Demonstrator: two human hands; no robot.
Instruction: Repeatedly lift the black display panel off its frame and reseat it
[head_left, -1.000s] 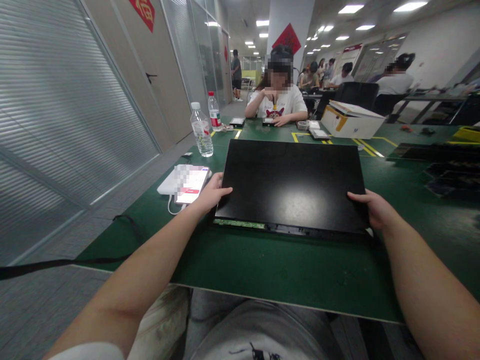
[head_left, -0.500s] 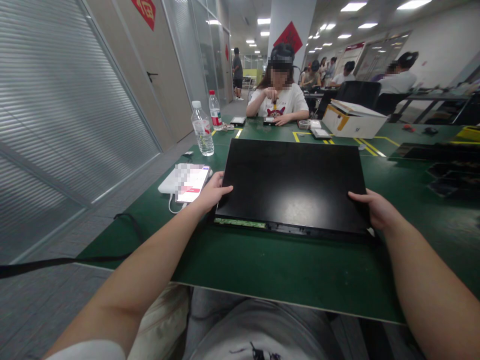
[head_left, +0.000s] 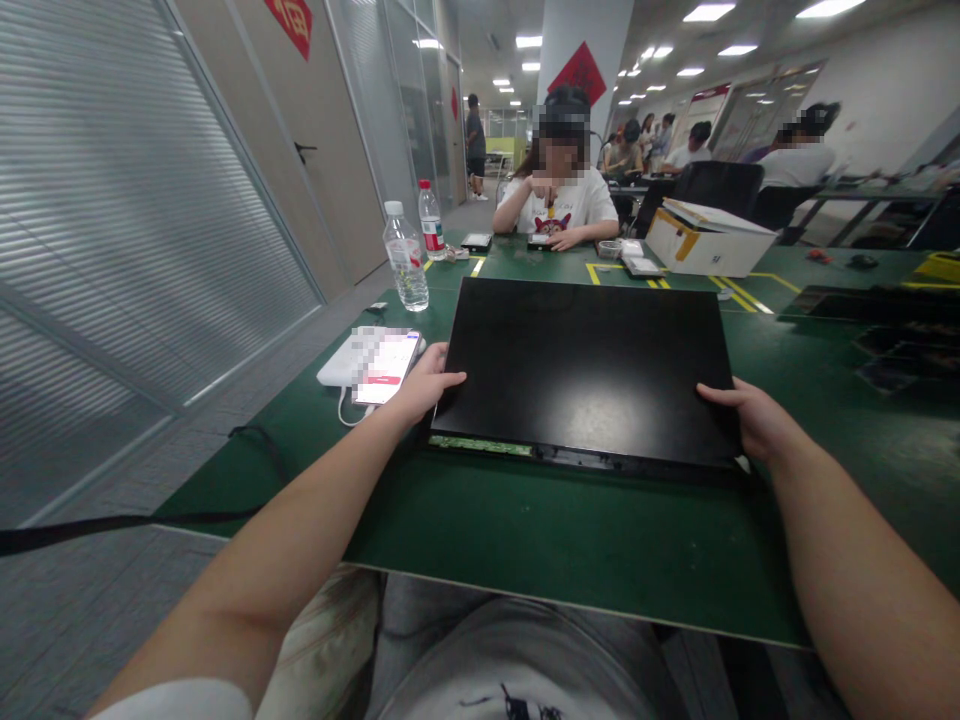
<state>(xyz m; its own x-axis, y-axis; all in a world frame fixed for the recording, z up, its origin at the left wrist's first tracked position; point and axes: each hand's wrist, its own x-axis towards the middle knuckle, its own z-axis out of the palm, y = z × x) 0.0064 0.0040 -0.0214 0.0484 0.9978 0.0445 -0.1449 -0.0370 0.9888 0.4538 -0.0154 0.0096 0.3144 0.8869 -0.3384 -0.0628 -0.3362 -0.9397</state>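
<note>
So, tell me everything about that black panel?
The panel is rectangular, smooth and glossy, catching a pale patch of light. At the left of its near edge shows a green strip, perhaps a circuit board. The left hand grips its left side, the right hand its right, over the table; whether it rests there is unclear.

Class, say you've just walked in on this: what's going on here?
The person wearing the camera grips a flat black panel by its two short sides, the left hand on one and the right hand on the other, thumbs on its face. A green circuit strip shows along its near edge. A lit phone lies near the left hand. Across the green table, a co-worker sits.
</note>
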